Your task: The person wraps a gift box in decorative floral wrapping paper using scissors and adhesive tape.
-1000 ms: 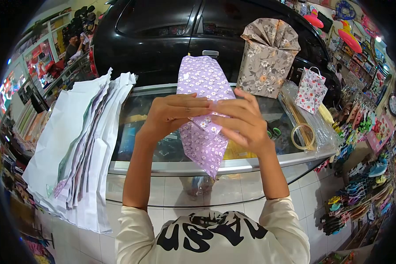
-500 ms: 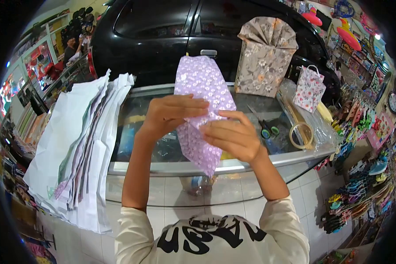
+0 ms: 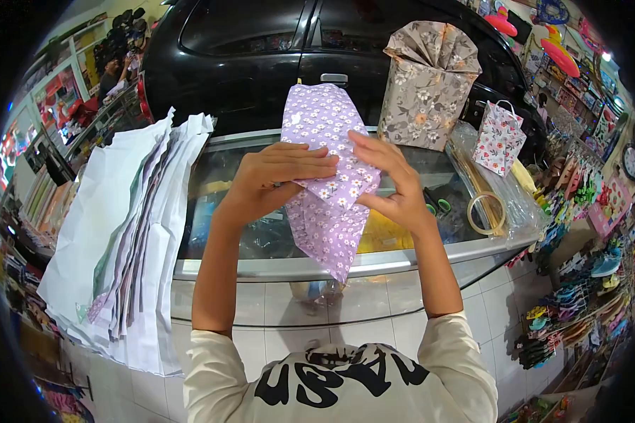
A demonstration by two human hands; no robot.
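Hands (image 3: pixel 403 185) moved apart — two, at one purple parcel (image 3: pixel 340 196)

i see a lilac package (image 3: pixel 341 186) dotted with white flowers, a taupe parcel (image 3: pixel 425 99) in grey and orange blooms, a black car (image 3: pixel 250 79).

A glass counter (image 3: pixel 257 243) bears paper sheets (image 3: pixel 99 211); a purple parcel (image 3: pixel 344 185); scissors (image 3: pixel 443 205); a grey package (image 3: pixel 427 102).

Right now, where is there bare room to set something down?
Bare glass counter shows between the white sheets and the purple package, beyond the left grip. A narrow gap separates scissors from tape roll. Clear plastic and a small floral bag crowd the right end.
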